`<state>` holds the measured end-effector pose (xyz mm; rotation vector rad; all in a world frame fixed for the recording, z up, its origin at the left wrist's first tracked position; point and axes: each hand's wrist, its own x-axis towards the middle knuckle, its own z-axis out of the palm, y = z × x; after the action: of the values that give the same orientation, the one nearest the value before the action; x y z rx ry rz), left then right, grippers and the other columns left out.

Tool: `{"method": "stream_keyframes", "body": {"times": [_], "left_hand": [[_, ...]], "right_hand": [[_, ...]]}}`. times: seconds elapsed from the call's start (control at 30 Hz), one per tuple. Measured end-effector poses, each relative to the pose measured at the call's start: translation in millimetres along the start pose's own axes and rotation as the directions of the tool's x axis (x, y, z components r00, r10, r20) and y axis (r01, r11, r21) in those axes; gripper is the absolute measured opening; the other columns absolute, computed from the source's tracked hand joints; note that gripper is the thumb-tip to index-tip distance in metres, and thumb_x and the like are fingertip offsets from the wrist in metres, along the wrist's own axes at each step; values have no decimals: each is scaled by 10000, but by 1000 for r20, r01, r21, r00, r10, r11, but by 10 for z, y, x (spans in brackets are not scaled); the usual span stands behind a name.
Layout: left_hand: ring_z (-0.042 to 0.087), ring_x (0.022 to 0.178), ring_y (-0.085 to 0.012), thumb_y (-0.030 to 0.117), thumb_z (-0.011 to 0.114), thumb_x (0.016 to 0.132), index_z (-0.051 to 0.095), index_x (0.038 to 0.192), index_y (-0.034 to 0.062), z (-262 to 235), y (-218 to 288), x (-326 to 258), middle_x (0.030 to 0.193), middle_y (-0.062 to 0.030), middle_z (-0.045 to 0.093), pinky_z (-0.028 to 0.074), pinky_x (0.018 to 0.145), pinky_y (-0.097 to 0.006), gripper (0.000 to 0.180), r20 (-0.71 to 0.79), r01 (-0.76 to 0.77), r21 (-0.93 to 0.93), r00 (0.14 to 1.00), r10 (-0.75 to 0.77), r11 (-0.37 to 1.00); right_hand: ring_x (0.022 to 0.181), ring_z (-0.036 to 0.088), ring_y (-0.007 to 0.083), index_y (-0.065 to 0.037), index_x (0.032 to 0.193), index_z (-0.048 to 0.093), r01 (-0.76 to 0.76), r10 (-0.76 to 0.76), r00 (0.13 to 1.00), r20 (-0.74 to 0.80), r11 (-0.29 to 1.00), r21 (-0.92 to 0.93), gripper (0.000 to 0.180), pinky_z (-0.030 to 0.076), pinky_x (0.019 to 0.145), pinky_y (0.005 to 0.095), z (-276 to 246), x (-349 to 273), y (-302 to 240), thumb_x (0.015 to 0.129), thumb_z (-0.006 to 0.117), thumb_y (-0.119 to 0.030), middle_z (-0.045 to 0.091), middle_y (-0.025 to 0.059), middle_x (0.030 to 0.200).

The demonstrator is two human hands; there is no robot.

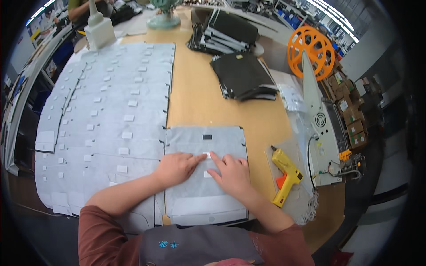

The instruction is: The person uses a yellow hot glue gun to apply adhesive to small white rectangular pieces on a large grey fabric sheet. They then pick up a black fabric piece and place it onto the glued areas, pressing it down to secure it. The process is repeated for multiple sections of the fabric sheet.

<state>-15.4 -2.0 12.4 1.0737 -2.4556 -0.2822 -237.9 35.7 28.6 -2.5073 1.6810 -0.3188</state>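
Note:
A light grey fabric panel [188, 195] with dark corner tabs lies flat before me. Small white patches sit down its middle, one [207, 174] beside my right thumb, with a black patch [207, 137] above them. My left hand [178, 168] reaches in from the left, its index fingertip on the upper white patch [206, 155]. My right hand [233, 174] touches that same patch with its index finger, the thumb spread away below. Neither hand visibly grips anything. To the left spreads a large stack or sheet of grey panels [106, 128] with rows of white patches.
A yellow glue gun [286, 176] lies to the right on a clear sheet. Behind it stands a grey machine [321, 133] with an orange reel [310, 53]. Dark panels [244, 75] are piled at the back. A white bottle [98, 31] stands far left.

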Motion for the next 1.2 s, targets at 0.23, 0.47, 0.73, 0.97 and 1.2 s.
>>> {"method": "stream_keyframes", "body": {"times": [0.23, 0.47, 0.73, 0.97, 1.2], "left_hand": [[645, 693, -247, 188, 602, 906, 648, 1228, 221, -14, -26, -58, 764, -39, 623, 515, 592, -382, 327, -3, -7, -18, 1000, 7, 1000], [653, 650, -237, 167, 632, 881, 660, 1220, 229, -12, -10, -58, 728, -24, 628, 511, 551, -376, 346, -43, -38, 24, 998, 39, 999], [664, 668, -243, 170, 618, 888, 650, 1228, 212, -22, 19, -58, 746, -31, 648, 518, 563, -386, 344, -33, -25, 34, 999, 26, 999], [670, 694, -298, 197, 554, 926, 531, 1282, 171, -30, 60, -16, 809, -70, 686, 517, 592, -442, 357, 34, 84, 14, 996, -85, 996], [650, 655, -330, 247, 544, 943, 504, 1261, 158, -83, 72, -62, 743, -106, 663, 490, 574, -465, 333, 42, 115, 19, 992, -116, 993]], "right_hand": [[841, 561, 204, -219, 1336, 598, -2, 3, 1000, -15, 997, 80, 524, 390, 880, 434, -60, 3, 23, 867, 682, -440, 542, 43, 897], [843, 580, 217, -240, 1331, 604, 4, -5, 1000, 14, 993, 117, 512, 380, 933, 488, -45, -39, 48, 874, 673, -460, 559, 51, 898], [879, 605, 227, -286, 1342, 593, -51, 40, 996, 84, 989, 139, 490, 348, 990, 539, -48, -7, 61, 903, 614, -505, 590, 70, 928], [835, 589, 187, -286, 1293, 635, 15, -14, 1000, -24, 998, 60, 431, 363, 957, 484, -39, -77, 83, 900, 628, -466, 581, 26, 853], [855, 626, 293, -57, 1114, 634, -223, 315, 925, -211, 903, 368, 370, 485, 792, 410, -467, -532, 330, 856, 716, -308, 645, 126, 903]]}}
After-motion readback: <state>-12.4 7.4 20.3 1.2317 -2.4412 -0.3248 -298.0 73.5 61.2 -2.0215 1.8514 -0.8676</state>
